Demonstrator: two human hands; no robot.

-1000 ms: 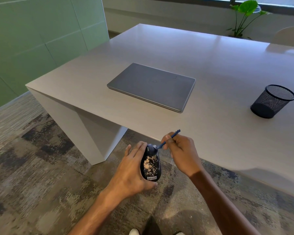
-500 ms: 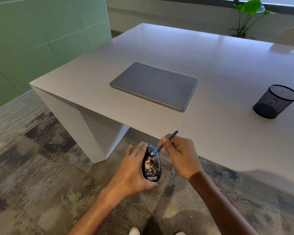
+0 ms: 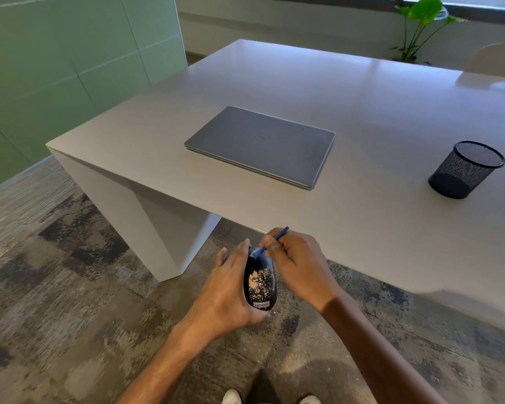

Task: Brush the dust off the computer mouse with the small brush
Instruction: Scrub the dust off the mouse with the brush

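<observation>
Fingers of the left hand (image 3: 228, 293) wrap the dusty mouse (image 3: 260, 282). Right hand (image 3: 296, 263) fingers pinch the small brush (image 3: 273, 239), its bristles touching the mouse's front end.

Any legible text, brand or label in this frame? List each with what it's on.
"Lenovo": silver label at the near end of the dusty black computer mouse.
Round emblem on the closed grey laptop lid: too faint to read.
Black mesh pen cup: no text visible.

The black mouse (image 3: 259, 282) is sitting upright off the table edge, pale dust speckling its back, and the thin blue brush (image 3: 270, 242) is touching its top end, slanting up-right.
</observation>
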